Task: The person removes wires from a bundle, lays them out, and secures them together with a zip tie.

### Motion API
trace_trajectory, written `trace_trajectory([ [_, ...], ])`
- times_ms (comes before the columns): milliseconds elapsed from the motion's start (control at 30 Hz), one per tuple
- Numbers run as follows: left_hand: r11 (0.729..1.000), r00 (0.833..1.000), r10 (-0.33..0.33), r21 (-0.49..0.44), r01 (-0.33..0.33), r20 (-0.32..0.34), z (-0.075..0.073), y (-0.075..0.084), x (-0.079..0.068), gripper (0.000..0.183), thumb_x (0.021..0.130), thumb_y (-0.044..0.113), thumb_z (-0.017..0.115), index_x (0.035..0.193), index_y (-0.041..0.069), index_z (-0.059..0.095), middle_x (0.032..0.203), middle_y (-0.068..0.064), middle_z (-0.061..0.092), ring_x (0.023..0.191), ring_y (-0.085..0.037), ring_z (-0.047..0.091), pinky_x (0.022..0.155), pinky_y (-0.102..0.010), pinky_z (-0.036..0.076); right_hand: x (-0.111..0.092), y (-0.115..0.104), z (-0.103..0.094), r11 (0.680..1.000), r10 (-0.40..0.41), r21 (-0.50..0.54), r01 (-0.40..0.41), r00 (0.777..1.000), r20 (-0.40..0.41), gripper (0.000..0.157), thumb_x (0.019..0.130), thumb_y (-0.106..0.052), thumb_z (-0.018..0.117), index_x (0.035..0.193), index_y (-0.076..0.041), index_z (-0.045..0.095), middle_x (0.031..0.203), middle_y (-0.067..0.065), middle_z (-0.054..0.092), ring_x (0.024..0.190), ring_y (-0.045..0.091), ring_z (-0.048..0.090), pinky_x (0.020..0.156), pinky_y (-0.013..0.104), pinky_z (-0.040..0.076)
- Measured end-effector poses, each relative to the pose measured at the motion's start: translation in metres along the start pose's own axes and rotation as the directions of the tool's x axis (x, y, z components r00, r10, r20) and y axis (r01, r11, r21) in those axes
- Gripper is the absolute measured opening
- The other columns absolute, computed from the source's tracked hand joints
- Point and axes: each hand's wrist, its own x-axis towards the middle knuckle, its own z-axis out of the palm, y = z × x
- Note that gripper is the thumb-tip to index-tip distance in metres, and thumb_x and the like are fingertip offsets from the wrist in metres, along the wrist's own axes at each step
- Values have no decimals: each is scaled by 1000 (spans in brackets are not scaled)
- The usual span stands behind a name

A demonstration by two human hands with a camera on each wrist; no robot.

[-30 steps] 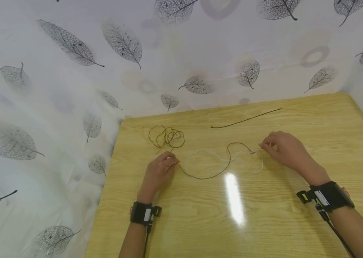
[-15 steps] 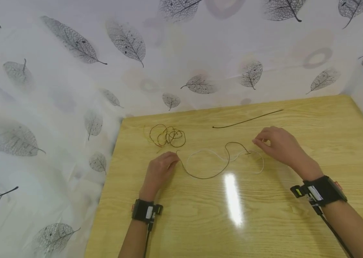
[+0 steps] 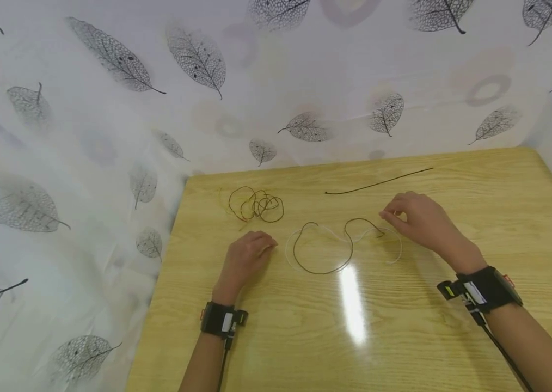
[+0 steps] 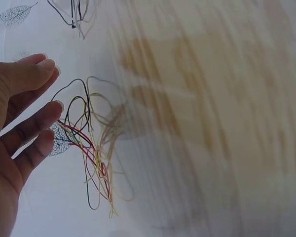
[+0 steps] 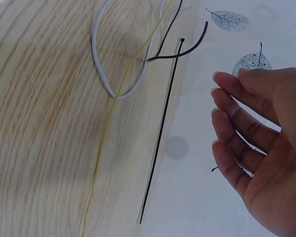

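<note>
A dark wire (image 3: 322,273) lies on the table in an S-shaped curve between the two hands. Overlapping it are a white wire (image 5: 94,47) and a thin yellow wire (image 5: 104,133), both plain in the right wrist view. Just left of these wires is my left hand (image 3: 246,260), fingers loosely bent and holding nothing. My right hand (image 3: 423,224) hovers past the dark wire's right end, its fingers relaxed and nothing between them. Behind the left hand lies a loose tangle of dark, red and yellow wires (image 4: 90,148).
A black cable tie (image 5: 163,131) lies toward the back of the wood-grain table (image 3: 295,337). Leaf-printed sheeting (image 3: 197,141) rises along the back and left edges. Each wrist wears a black camera band (image 3: 489,288) with a cable trailing down the forearm.
The left hand has let go of the dark wire, whose left end has sprung right into a curve. The right hand has moved a little left.
</note>
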Motion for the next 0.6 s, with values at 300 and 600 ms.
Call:
trace_trajectory([
  [300,998,999,45,35,-44,-17,1,-2,15,10,81,16,78,91,15,76,97,2,72,86,-16,62,77,-33,52,7,-5,-5,999,-36,3,36,999,-7,12,88,-21,72,88,-10,78,87,5,72,79,25,64,65,43,53],
  [600,995,994,-72,63,77,-80,-12,-26,48,20,79,9,79,98,10,74,105,-5,66,88,-23,57,72,-39,51,48,-30,-16,990,-138,-34,139,990,25,12,89,-21,71,90,-11,77,88,5,71,80,24,64,70,42,53],
])
